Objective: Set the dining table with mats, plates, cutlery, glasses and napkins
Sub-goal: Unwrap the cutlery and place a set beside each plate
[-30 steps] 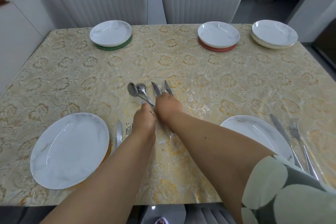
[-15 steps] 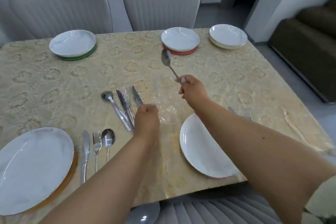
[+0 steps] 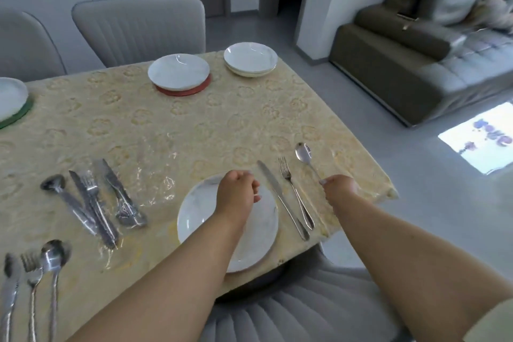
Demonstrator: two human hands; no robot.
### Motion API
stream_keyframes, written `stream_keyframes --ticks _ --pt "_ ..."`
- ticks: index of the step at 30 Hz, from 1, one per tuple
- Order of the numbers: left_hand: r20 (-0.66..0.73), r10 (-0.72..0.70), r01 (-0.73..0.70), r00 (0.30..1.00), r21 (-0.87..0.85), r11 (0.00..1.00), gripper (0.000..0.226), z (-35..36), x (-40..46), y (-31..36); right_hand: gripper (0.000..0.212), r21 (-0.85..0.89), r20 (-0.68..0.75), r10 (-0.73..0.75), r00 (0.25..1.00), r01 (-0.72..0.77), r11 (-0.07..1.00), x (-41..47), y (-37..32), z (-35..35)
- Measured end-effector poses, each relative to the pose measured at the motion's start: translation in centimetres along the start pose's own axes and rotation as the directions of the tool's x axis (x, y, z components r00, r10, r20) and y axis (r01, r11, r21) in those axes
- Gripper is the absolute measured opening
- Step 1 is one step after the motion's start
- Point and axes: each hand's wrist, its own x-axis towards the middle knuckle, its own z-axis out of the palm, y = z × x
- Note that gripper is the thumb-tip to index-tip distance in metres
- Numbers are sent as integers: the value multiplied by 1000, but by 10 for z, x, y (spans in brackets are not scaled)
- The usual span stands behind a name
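A white marbled plate (image 3: 194, 219) lies at the near right place of the table. To its right lie a knife (image 3: 280, 197) and a fork (image 3: 291, 189). Right of the fork, a spoon (image 3: 303, 152) lies low on the cloth, its handle pinched by my right hand (image 3: 340, 187) near the table's right edge. My left hand (image 3: 236, 196) hovers over the plate with loosely curled fingers and holds nothing. A loose pile of spare cutlery (image 3: 94, 203) lies to the left of the plate.
A knife, fork and spoon set (image 3: 33, 272) lies at the near left. At the far side a plate (image 3: 179, 72) sits on a red mat (image 3: 180, 91), beside stacked plates (image 3: 249, 60); another plate (image 3: 9, 94) is at far left. Grey chairs (image 3: 138, 28) and a sofa (image 3: 416, 64) surround the table.
My right hand carried the spoon from above the table's middle down to the right of the fork. My left hand left the cutlery pile and now hovers over the plate. The view swung right.
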Motion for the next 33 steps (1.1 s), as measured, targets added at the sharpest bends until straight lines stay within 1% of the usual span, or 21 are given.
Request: stream_keyframes --ticks 1,2,3,4,5,7,9,10,12,14,16,17,19,20,24,26,27,28,30,31,33 --pt "3 -7 7 1000 5 1000 15 6 0 -1 33 27 -26 60 998 -60 998 2 4 -2" --pt "1 -11 11 1000 10 1000 15 11 0 -3 38 -11 -55 83 995 -83 996 -3 2 -4" --pt "-4 -13 13 1000 14 1000 16 16 1 -4 40 -165 -91 25 996 -40 985 -7 5 -1" --pt "-10 -12 12 1000 14 1000 16 19 1 -5 40 -329 -84 -32 996 3 944 -8 8 1" --pt "-16 -11 11 1000 14 1000 16 22 1 -5 39 -420 -50 -34 998 9 907 -5 11 3" --pt "-26 -6 7 1000 14 1000 16 25 2 -6 36 -496 -35 -33 999 11 868 2 11 7" --pt "-34 -5 5 999 12 1000 16 25 1 -7 29 -485 31 -46 998 55 873 9 12 12" --pt "-39 -3 3 999 12 1000 15 24 1 -7 25 -403 54 -57 997 74 912 5 12 12" --pt "-49 -1 2 999 10 1000 15 21 0 -5 26 -226 9 -9 1000 11 974 4 7 11" --pt "-57 -2 3 998 16 1000 16 17 1 -4 30 -341 26 -36 999 43 939 2 6 8" --pt "-72 -8 9 997 15 1000 17 13 1 -4 29 -415 -5 -39 999 33 909 4 8 11" --pt "-79 -10 11 997 9 1000 17 12 0 -4 30 -419 -37 -53 998 32 907 5 8 15" --pt "-88 -13 13 996 -1 1000 16 9 -1 -4 27 -336 -89 -63 994 29 941 2 9 20" --pt "-91 -13 13 996 -6 1000 16 7 -1 -4 26 -322 -103 -71 992 34 946 1 9 22" --pt "-110 -17 14 994 -30 999 16 1 -2 -2 35 -416 -104 -123 987 69 907 -2 12 29" --pt "-117 -16 13 993 -26 1000 17 -1 -3 -2 37 -471 -125 -190 974 111 875 -5 13 29" --pt "-120 -15 12 993 -27 1000 17 -2 -4 -2 34 -495 -128 -238 963 146 856 -5 13 30" --pt "-120 -16 13 993 -29 999 17 -4 -4 -2 29 -498 -121 -298 947 202 843 -5 12 30" --pt "-118 -26 22 993 -35 999 16 -6 -4 -2 24 -466 -31 -404 914 345 815 -6 10 33" --pt "-116 -31 27 993 -39 999 16 -7 -4 -3 24 -457 28 -426 904 391 799 -6 8 35" --pt "-115 -36 32 993 -38 999 16 -8 -5 -4 21 -473 89 -425 901 414 778 -9 6 38"
